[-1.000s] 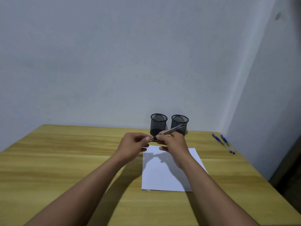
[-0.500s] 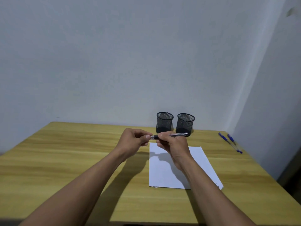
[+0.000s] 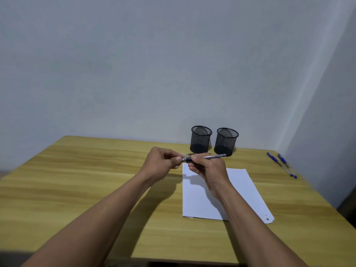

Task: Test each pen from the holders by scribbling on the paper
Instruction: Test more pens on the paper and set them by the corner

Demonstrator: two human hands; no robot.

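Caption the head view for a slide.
Both hands grip a pen above the paper, before two mesh holders.

Head view — forward, down, close

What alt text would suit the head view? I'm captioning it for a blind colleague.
Two bare hands, left and right, hold a slim silver-and-black pen level above a white sheet of paper on a yellow wooden table. Behind stand two black mesh pen holders, and two blue pens lie at far right.
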